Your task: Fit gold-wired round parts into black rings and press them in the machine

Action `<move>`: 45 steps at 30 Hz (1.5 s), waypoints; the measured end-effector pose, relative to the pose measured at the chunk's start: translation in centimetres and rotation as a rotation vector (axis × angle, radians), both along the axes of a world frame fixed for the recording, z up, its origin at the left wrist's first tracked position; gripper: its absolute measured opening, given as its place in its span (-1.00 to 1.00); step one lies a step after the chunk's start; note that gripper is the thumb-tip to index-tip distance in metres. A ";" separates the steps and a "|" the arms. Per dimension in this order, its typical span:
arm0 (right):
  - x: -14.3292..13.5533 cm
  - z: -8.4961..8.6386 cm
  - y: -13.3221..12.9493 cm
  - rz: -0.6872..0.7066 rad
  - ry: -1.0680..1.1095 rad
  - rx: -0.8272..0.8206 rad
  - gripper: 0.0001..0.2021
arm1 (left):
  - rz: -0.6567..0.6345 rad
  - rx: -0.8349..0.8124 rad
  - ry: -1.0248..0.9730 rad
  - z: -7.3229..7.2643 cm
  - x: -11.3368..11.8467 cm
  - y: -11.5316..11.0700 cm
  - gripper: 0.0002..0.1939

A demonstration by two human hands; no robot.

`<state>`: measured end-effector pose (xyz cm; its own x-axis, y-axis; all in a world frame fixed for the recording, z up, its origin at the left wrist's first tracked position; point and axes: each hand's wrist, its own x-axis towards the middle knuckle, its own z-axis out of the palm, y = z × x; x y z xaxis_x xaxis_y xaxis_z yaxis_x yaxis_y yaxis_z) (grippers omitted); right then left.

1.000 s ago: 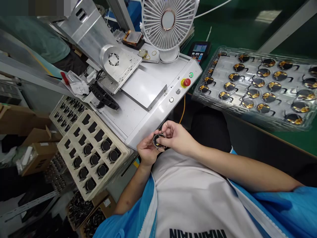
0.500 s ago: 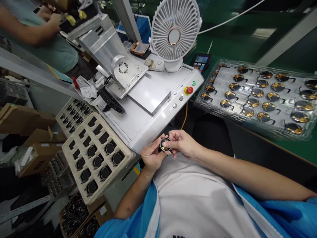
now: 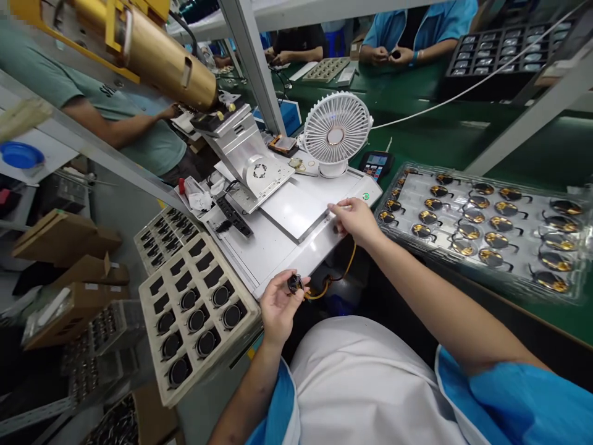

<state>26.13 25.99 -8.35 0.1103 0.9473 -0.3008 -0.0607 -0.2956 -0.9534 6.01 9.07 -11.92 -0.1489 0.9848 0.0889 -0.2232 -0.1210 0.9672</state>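
Round black watch case (image 3: 293, 283) is pinched between fingers and thumb of the left hand (image 3: 279, 304), near the front edge of the white machine base (image 3: 250, 258). The right hand (image 3: 356, 220), fingers bent, is beside the green button (image 3: 365, 196); whether it grips anything, I cannot tell.

At six o'clock, the left hand (image 3: 280, 306) partly covers a small round part (image 3: 293, 284), its details too fine to tell. At three, the right hand (image 3: 360, 222) hides a stretch of the white front panel (image 3: 304, 262); whether it grips anything is unclear. Between ten and eleven, a yellow mount (image 3: 112, 28) leaves the top edge; at ten, a worker in green (image 3: 134, 133) is cut off at left. The lettering on a keypad unit (image 3: 375, 165), at two, is too small to read.
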 end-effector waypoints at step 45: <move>1.1 -0.2 -11.7 0.439 0.105 0.038 -0.57 | 0.007 0.343 0.626 -0.6 1.4 -0.3 -0.19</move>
<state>27.20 14.29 -8.58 -0.3334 0.9082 -0.2531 -0.0343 -0.2799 -0.9594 7.37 8.76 -12.47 0.0249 0.8853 0.4643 0.3639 -0.4406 0.8206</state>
